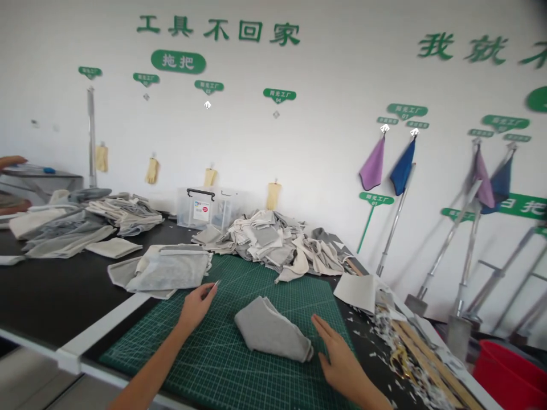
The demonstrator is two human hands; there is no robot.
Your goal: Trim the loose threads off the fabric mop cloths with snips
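A folded grey cloth lies on the green cutting mat, between my two hands. My left hand is over the mat to the left of this cloth, apart from it. Its thumb and forefinger pinch a small, thin, pale thing whose kind I cannot make out. To the right of the cloth, my right hand has its fingers stretched out and holds nothing. Whether its thumb touches the cloth's edge I cannot tell. Just beyond my left hand sits a stack of folded grey cloths.
A heap of cloth pieces covers the mat's back edge, before a clear plastic box. More cloths lie at the left. Gold-handled scissors, scraps and wooden strips lie right. A red bucket stands beyond.
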